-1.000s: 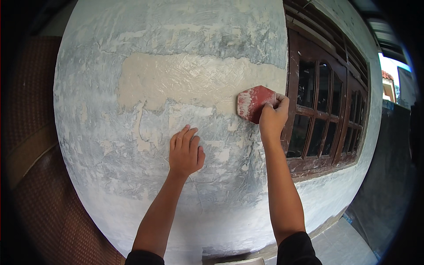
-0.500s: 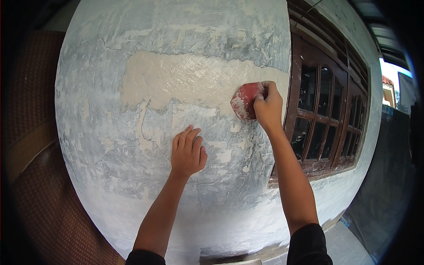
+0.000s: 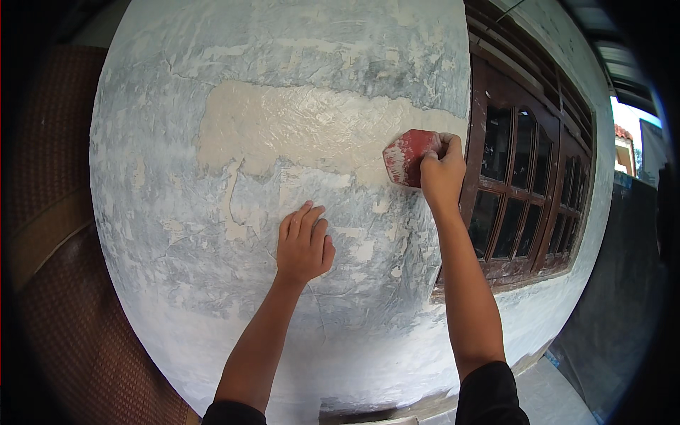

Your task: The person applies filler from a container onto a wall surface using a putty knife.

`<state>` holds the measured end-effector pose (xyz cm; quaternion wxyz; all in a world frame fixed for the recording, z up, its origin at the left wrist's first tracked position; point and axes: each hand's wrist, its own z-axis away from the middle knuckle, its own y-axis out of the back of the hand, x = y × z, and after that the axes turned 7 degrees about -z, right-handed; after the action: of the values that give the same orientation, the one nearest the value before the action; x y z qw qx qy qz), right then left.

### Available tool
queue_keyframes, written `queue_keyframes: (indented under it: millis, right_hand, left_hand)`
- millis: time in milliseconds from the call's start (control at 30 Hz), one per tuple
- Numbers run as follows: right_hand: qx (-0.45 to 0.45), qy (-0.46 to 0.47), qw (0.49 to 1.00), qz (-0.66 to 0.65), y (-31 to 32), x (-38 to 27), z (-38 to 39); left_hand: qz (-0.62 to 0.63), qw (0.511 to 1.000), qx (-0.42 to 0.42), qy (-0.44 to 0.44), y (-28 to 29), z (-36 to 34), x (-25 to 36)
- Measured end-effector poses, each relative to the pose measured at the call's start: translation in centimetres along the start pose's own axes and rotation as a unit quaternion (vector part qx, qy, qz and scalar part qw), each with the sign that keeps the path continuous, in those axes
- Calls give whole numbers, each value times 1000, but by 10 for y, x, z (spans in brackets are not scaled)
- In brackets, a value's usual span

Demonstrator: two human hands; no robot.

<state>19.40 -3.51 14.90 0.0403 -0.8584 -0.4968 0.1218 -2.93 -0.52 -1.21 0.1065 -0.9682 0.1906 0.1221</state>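
Observation:
My right hand point(image 3: 445, 170) pinches a flat red putty scraper point(image 3: 411, 157), its left part smeared with pale filler. The scraper lies against the right end of a wide band of wet, cream-coloured putty point(image 3: 297, 127) on the wall. Lower and to the left, my left hand point(image 3: 306, 244) rests on the grey, patchy wall point(image 3: 191, 234) with nothing in it, its fingers stretched upward and slightly apart. Part of the scraper's right edge is hidden by my right fingers.
Just right of the scraper, a dark brown wooden window point(image 3: 513, 177) with several glass panes is set into the wall. A brown woven panel point(image 3: 57, 142) stands along the left. A dark sheet point(image 3: 613, 283) hangs at the far right, beyond the wall's edge.
My right hand has slid the scraper a short way to the right along the putty, toward the window frame. My left hand stays at nearly the same spot on the wall.

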Motion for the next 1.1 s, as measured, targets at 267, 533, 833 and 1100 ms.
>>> queue_keyframes:
  millis: [267,533,833,1100]
  right_hand:
    - [6,29,999,21,-1,-9,-2]
    - [-1,34,999,22,0,-4,-1]
    - [40,-27,999,16,1,-4,2]
    - [78,-84,993,-21,23,4,21]
  left_hand:
    - [1,1000,-1,3,-1,0,0]
    - [3,1000,-2,3,0,0,1]
    - [7,1000,-5,3,1,0,1]
    - [8,1000,-2,2,1,-2,1]
